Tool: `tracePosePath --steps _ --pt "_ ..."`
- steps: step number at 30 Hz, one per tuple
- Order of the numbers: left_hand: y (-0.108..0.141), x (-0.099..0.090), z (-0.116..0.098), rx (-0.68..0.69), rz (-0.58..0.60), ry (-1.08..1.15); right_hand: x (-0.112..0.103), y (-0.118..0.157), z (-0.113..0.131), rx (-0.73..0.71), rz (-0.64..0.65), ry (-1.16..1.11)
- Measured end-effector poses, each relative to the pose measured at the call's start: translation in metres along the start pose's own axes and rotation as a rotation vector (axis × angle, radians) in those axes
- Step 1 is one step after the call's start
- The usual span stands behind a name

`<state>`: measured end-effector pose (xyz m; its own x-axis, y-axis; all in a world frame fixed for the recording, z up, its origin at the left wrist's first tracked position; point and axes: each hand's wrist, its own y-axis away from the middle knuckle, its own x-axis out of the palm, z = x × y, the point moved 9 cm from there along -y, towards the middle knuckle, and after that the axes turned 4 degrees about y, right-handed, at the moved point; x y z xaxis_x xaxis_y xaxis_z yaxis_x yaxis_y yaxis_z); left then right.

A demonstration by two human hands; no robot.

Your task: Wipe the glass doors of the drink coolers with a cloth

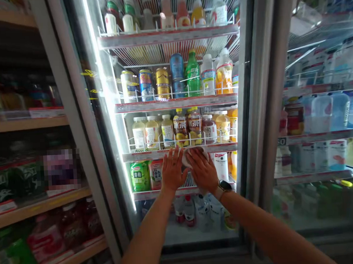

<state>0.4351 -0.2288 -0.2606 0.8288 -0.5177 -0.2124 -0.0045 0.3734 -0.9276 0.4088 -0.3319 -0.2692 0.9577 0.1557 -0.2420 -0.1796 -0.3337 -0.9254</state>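
My left hand [173, 169] lies flat with fingers spread against the glass door of a drinks fridge, just left of a white cloth. Under my right hand [202, 167] the white cloth [186, 159] is pressed to the same glass, its edges showing around the fingers. A watch [224, 185] sits on my right wrist. Behind the glass, close above both hands, runs a shelf edge [148, 154] with bottled drinks on it. A green drink pack [139, 176] stands on the shelf below, left of my left hand.
Upright metal door frames [271, 103] border the glass on the right. Another glass-fronted fridge section with bottles [330, 110] lies beyond. To the left, wooden shelves [31, 124] carry more bottles. A bright light strip [103, 80] runs down the fridge's left side.
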Motion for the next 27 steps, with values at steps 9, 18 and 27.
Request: tracePosePath --steps 9,18,27 --pt "-0.001 -0.001 0.000 -0.013 -0.018 -0.014 0.005 0.028 0.013 -0.063 0.092 0.014" --pt "0.001 -0.003 0.000 0.001 0.003 0.008 0.008 -0.005 0.009 0.116 0.046 -0.023" --pt "0.007 -0.005 -0.010 0.188 0.050 0.113 0.001 0.011 0.022 0.071 0.075 -0.380"
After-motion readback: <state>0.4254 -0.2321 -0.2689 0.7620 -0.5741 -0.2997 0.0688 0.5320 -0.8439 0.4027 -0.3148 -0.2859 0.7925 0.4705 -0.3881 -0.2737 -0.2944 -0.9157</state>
